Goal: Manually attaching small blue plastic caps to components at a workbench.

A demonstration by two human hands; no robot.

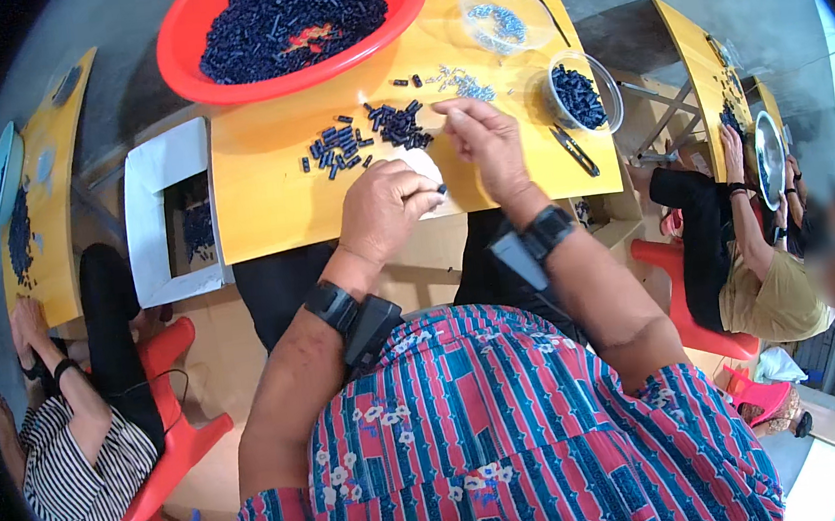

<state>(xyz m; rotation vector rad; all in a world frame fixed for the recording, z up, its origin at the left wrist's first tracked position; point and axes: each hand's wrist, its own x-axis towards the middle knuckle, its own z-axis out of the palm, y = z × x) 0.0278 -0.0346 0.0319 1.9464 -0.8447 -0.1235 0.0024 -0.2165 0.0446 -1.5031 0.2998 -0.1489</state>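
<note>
My left hand (387,206) is closed in a pinch on a small black plastic piece (442,189) near the front edge of the yellow table (277,214). Beside those fingers lies a white rounded patch (422,166), partly hidden by the hand. Just right of it, my right hand (487,143) is raised with thumb and forefinger pressed together; whatever they hold is too small to make out. Beyond my hands is a loose pile of black plastic pieces (338,148). Small shiny metal parts (466,85) are scattered past my right fingertips.
A big red basin (180,70) full of black pieces stands at the back. To the right are a clear tub (578,94) of black pieces, dark-handled tweezers or snips (575,151), and a clear bowl (526,11) with metal parts. Co-workers sit on both sides; a white box (153,211) is at left.
</note>
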